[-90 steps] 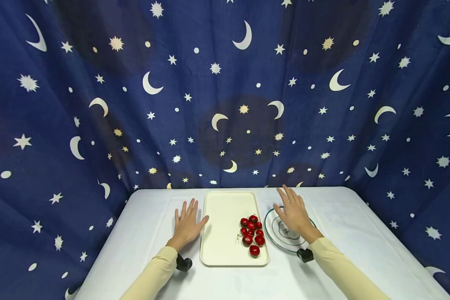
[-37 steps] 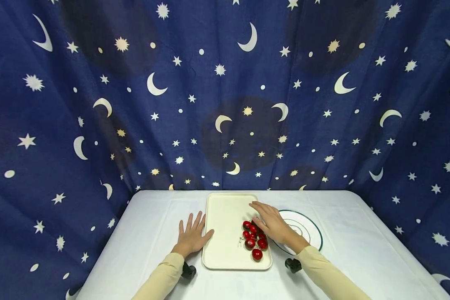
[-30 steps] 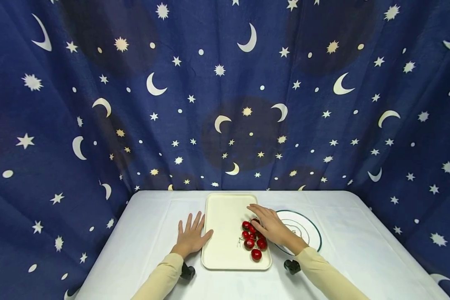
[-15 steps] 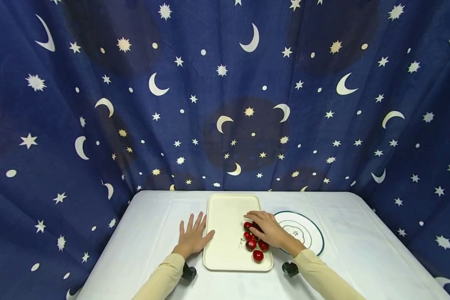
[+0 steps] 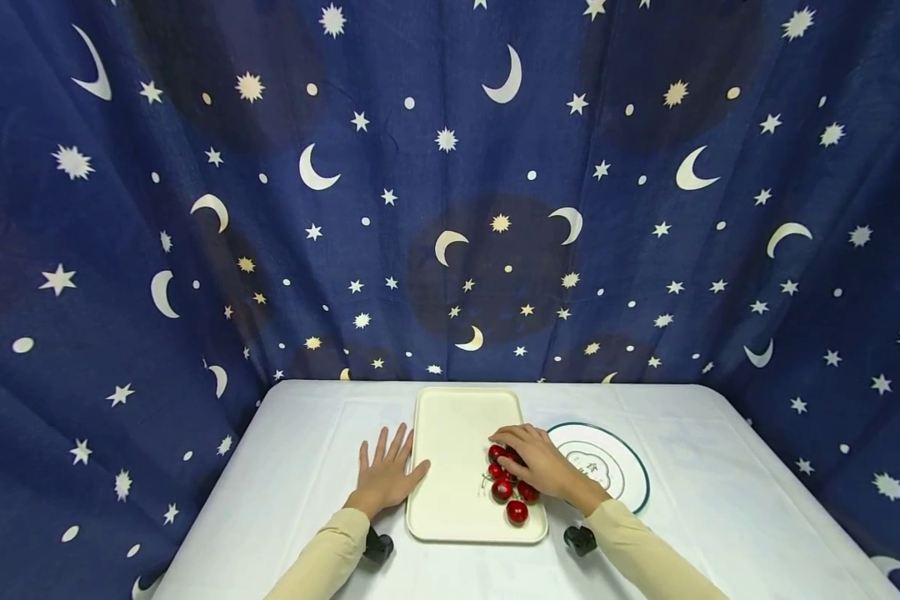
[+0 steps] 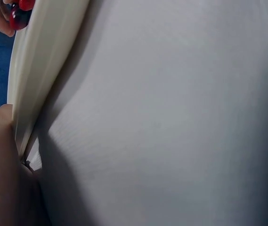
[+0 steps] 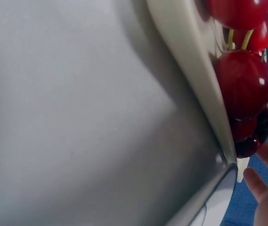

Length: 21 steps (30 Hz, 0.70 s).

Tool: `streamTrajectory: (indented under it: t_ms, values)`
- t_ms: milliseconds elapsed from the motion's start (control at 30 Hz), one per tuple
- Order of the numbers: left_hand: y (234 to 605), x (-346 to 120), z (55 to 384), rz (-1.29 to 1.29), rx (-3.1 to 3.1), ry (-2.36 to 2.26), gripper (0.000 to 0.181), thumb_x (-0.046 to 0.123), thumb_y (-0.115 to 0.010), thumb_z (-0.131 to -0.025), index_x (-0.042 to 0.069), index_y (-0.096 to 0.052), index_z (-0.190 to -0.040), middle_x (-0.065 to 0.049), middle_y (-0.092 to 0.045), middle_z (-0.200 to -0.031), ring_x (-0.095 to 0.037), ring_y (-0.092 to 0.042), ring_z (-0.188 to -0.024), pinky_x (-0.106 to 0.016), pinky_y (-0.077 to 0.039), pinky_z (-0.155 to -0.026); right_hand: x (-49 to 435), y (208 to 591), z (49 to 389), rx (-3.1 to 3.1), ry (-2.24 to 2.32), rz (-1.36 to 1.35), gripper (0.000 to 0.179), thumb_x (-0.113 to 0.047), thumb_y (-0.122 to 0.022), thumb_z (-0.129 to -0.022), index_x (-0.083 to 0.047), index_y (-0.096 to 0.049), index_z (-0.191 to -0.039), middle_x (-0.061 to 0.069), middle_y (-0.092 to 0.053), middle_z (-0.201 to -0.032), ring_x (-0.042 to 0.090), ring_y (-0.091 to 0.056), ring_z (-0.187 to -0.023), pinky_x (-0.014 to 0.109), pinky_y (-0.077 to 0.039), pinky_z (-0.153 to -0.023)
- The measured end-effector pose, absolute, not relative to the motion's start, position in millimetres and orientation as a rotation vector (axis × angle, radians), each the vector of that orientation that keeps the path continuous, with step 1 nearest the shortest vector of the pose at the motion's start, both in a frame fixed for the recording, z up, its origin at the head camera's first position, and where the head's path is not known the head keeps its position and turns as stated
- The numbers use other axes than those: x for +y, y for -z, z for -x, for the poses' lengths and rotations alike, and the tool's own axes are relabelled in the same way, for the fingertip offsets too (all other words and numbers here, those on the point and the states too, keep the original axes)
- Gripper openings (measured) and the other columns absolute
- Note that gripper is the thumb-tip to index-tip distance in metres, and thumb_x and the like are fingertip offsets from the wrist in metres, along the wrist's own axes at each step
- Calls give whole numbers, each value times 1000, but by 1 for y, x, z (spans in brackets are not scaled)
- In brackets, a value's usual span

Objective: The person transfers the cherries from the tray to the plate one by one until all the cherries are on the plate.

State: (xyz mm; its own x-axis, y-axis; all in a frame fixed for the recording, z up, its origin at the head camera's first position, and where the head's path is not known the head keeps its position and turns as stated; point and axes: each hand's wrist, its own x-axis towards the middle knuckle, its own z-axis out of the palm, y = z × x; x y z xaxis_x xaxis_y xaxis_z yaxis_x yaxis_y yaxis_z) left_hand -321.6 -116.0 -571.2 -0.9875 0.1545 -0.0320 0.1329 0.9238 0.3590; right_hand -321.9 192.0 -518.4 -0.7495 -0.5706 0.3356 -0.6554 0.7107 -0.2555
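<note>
Several dark red cherries (image 5: 517,512) with stems lie clustered on the right side of a cream rectangular tray (image 5: 450,425). My right hand (image 5: 540,462) reaches over the tray's right edge onto the cluster, its fingers bent and spread over the upper cherries. In the right wrist view, fingertips lie close against the cherries (image 7: 243,84); part of the cluster is hidden under the hand. My left hand (image 5: 385,477) rests with fingers spread beside the tray's left edge, the thumb on its rim. The left wrist view shows the tray's side wall (image 6: 49,52) by that hand.
A white plate (image 5: 636,479) with a dark green rim and a printed centre sits right of the tray, partly beneath my right forearm. White cloth (image 5: 690,517) covers the table. A blue curtain (image 5: 375,267) with moons and stars hangs behind and at both sides.
My right hand has moved left from above the plate to the cherries and come lower, its fingers bending. My left hand has settled by the tray's left edge. The cherries look unmoved.
</note>
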Motion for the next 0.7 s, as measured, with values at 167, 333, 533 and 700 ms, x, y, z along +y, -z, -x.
streamTrajectory:
  t_ms: [167,333,533,700]
  values:
    - [571,-114,321,-225,3038,-586,79,68,-35,-102,22,-23,-165,1,-12,-176,-33,-2,-165,-65,6,-129,195,515,320,-2655,-502,-983,25,-16,-63,-102,-5,-72,-122,15,-69,-130,34,-62,-120,59,-49,-100]
    - [572,-115,320,-233,3064,-601,78,68,-34,-103,21,-26,-164,1,-15,-176,-34,-4,-164,-66,5,-128,196,516,319,-2646,-503,-982,25,0,-60,-99,-2,-71,-121,17,-68,-129,35,-63,-119,56,-51,-102]
    - [573,-115,320,-239,3059,-592,78,67,-34,-103,21,-26,-164,1,-15,-176,-34,-4,-164,-66,4,-128,200,524,324,-2650,-426,-943,33,3,-64,-92,-6,-70,-123,12,-68,-129,30,-65,-113,51,-55,-98]
    - [574,-115,320,-239,3060,-590,77,67,-34,-103,21,-25,-165,1,-14,-176,-34,-4,-164,-66,4,-128,200,527,329,-2650,-417,-920,30,-1,-68,-92,-10,-71,-120,7,-70,-124,25,-66,-107,48,-57,-94]
